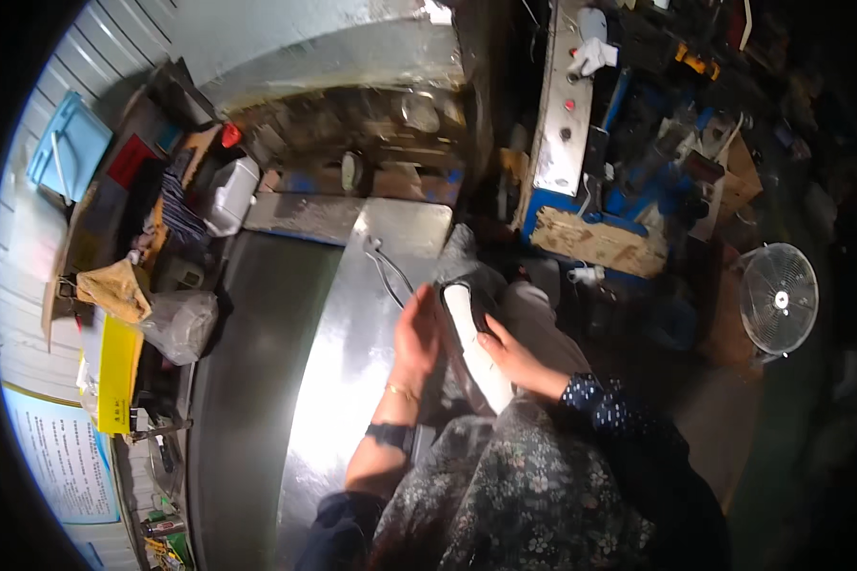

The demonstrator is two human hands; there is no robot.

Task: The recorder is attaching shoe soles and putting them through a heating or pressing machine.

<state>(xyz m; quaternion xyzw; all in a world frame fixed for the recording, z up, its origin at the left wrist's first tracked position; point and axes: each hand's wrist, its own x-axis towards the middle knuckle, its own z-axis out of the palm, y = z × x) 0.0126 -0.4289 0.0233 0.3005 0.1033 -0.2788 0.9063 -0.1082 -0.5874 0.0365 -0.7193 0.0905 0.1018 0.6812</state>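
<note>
A long white piece with a dark rim point(474, 344) lies slanted in front of me, at the right edge of a shiny metal sheet point(352, 324). My left hand point(416, 335) presses with straight fingers against its left side. On that wrist sit a thin bracelet and a dark watch. My right hand point(516, 360) grips the piece from the right, fingers over its white face. My flowered dark sleeves and clothing fill the lower middle of the view.
A thin dark wire point(387, 268) lies on the sheet's far end. At the left are a clear plastic bag point(183, 324), a yellow box point(114, 373) and a white jug point(229, 195). A blue machine with a grey panel point(562, 124) stands behind, and a round fan point(779, 299) at the right.
</note>
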